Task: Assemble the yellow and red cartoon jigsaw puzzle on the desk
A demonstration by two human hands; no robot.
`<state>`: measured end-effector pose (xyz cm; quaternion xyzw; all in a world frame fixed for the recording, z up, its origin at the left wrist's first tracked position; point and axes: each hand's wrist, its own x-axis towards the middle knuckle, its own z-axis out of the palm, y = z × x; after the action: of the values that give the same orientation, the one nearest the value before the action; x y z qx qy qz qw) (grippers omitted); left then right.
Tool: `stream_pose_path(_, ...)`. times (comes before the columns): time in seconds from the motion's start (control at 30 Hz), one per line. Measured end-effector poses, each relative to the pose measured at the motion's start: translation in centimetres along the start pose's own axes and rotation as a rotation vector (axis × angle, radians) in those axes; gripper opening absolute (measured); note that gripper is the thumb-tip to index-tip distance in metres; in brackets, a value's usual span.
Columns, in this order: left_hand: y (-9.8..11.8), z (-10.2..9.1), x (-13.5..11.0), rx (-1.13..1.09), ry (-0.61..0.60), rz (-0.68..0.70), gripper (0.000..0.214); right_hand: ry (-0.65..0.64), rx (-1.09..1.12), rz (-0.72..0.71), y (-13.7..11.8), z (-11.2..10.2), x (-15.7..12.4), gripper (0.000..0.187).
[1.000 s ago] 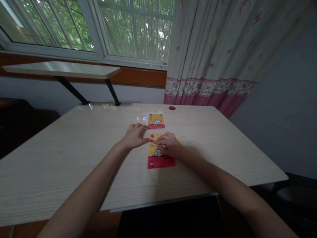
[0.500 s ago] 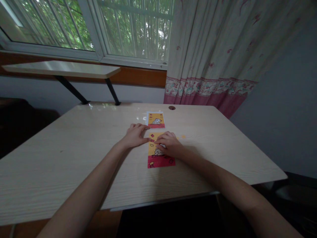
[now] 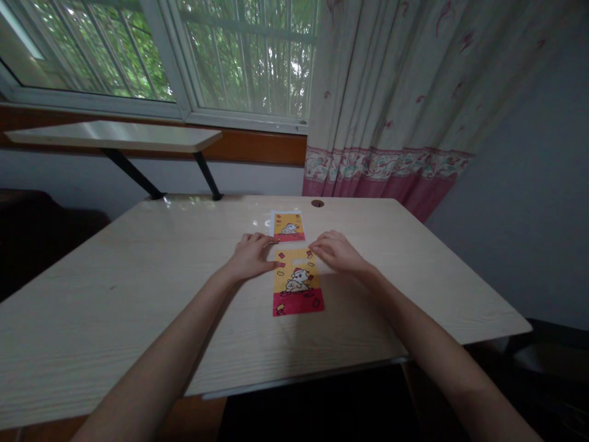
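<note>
A yellow and red envelope with a cartoon animal (image 3: 297, 282) lies flat on the pale wooden table (image 3: 138, 288). My left hand (image 3: 251, 255) rests on the table at its upper left corner, fingers stretched out with the tips touching the edge. My right hand (image 3: 335, 250) lies at the upper right corner, fingers extended and low over the table, holding nothing. A second, smaller packet of the same print (image 3: 288, 226) lies just beyond, near the far edge.
A round cable hole (image 3: 317, 203) sits at the table's far edge. A narrow shelf on black brackets (image 3: 115, 135) runs under the window. A patterned curtain (image 3: 391, 98) hangs at the right. Dark furniture stands at the left.
My right hand has lifted off the middle of the envelope and moved to its upper right corner, uncovering the cartoon print. My left hand has stayed in place.
</note>
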<state>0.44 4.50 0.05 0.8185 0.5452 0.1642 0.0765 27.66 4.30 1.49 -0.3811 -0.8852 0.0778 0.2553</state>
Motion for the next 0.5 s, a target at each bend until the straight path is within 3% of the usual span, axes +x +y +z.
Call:
stream_pose_path(0.1,0.3,-0.2,-0.1,0.015,-0.007,-0.015,0.063,0.012,0.021,0.053,3.0,-2.4,-0.9,0.022)
stream_pose_path(0.23,0.9,-0.6,-0.3,0.047,-0.043,-0.046,0.059,-0.14,0.036,0.22,6.4,-4.3,-2.3,0.018)
stream_pose_path(0.37,1.3,-0.8,-0.3,0.06,-0.05,-0.055,0.058,-0.279,0.121,0.345,7.4,-4.6,-2.9,0.021)
stream_pose_path(0.5,1.3,-0.6,-0.2,0.052,-0.032,-0.029,0.055,-0.333,0.114,0.299,7.2,-4.1,-2.7,0.025)
